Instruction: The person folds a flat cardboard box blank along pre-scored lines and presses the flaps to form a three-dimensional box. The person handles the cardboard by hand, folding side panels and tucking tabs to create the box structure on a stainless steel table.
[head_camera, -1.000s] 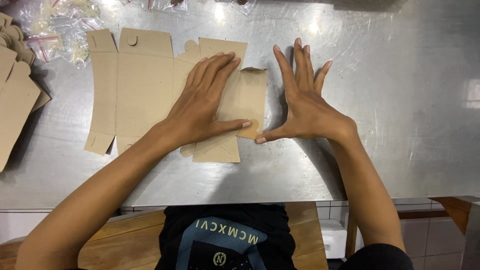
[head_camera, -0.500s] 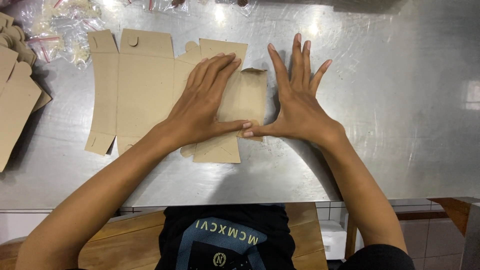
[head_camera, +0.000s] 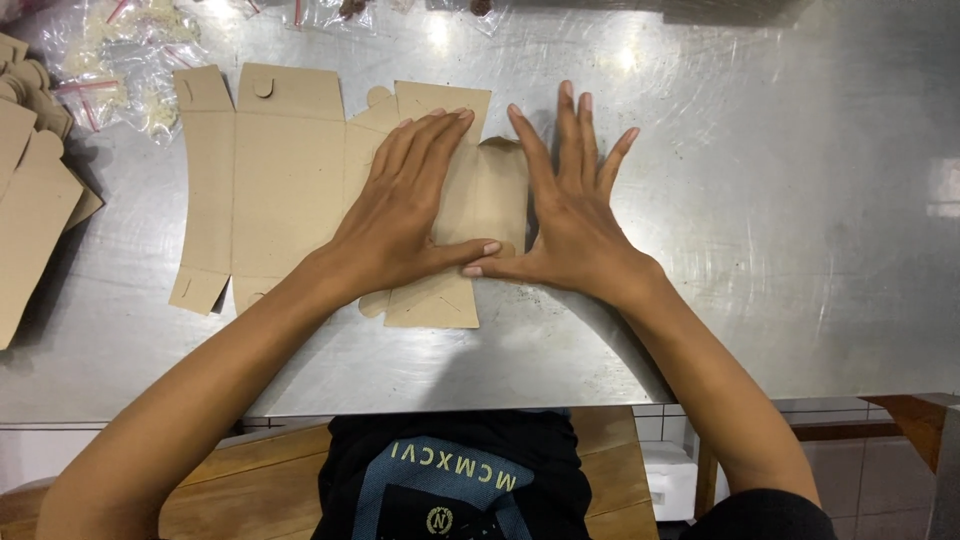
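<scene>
A flat brown cardboard box blank (head_camera: 280, 180) lies unfolded on the steel table (head_camera: 780, 200). My left hand (head_camera: 405, 215) presses flat on its right-hand panels, fingers spread and pointing away from me. My right hand (head_camera: 570, 215) lies palm down at the blank's right edge, over the end flap (head_camera: 495, 195), thumb stretched left. Both thumb tips nearly touch near the blank's lower right. Neither hand grips anything.
A stack of more brown cardboard blanks (head_camera: 30, 210) sits at the left edge. Clear plastic bags with small contents (head_camera: 120, 60) lie at the far left and along the back. A wooden bench (head_camera: 260, 490) is below the table's front edge.
My right hand has slid left, from beside the blank onto its right end flap, and its thumb now meets my left thumb. My left hand has stayed in place.
</scene>
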